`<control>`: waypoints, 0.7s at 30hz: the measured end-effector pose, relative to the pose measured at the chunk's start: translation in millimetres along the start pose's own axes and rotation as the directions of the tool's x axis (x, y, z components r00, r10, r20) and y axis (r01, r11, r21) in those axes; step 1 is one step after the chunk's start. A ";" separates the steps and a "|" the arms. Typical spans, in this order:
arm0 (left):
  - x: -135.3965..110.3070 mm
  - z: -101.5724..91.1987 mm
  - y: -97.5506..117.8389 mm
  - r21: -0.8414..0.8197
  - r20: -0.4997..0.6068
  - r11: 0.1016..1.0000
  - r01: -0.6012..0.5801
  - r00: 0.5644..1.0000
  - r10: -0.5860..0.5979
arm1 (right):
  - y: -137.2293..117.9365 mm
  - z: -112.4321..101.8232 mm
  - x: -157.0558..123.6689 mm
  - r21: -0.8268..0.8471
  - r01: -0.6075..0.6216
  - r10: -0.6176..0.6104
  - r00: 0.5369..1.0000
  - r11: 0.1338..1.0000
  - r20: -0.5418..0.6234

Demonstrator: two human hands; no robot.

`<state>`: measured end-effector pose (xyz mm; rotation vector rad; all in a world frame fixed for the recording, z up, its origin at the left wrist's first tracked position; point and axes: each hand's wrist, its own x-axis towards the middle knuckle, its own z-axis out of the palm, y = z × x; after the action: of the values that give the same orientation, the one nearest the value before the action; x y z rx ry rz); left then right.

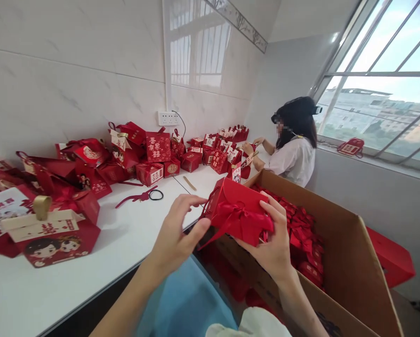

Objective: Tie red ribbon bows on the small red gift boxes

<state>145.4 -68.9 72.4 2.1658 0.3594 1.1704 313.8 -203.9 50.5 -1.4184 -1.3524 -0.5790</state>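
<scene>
A red gift box (231, 199) with a shiny red ribbon bow on its front is held tilted over the near edge of the cardboard box. My right hand (275, 238) grips its right side, thumb underneath and fingers over the end. At its left end, my left hand (181, 229) bends its thumb and forefinger around the corner, against the side and a thin ribbon there. Its other fingers are partly hidden. Several more red ribboned boxes (306, 234) fill the open cardboard box (350, 262) beside my right arm.
Many decorated red gift boxes (153, 147) crowd the white table (125, 248) along the wall. Red ribbon pieces (136, 196), a black hair tie (156, 194) and a tan strip (189, 183) lie on it. A person (290, 150) works at the far end. A red container (388, 257) stands right.
</scene>
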 end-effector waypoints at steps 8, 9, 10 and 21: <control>9.9 29.4 32.5 -0.006 -0.160 0.998 -0.067 0.985 0.065 | -6.9 -11.4 -0.1 -0.061 0.018 -0.018 1.000 0.998 -0.005; 8.6 32.7 34.0 -0.009 -0.172 0.996 -0.092 0.981 0.089 | -7.6 -14.5 -1.1 -0.076 0.017 -0.018 1.000 0.997 -0.012; 7.2 36.0 36.1 -0.004 -0.193 0.993 -0.121 0.974 0.118 | -8.4 -17.5 -2.0 -0.093 0.016 -0.018 1.000 0.996 -0.017; -11.3 61.4 59.7 0.180 -0.171 0.786 -0.591 0.768 0.617 | -10.2 -43.7 -13.5 -0.165 -0.027 0.024 1.000 0.986 -0.018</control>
<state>185.9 -144.9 79.6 2.3327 -0.2234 1.7938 314.4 -250.3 57.1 -1.5589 -1.2957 -0.6975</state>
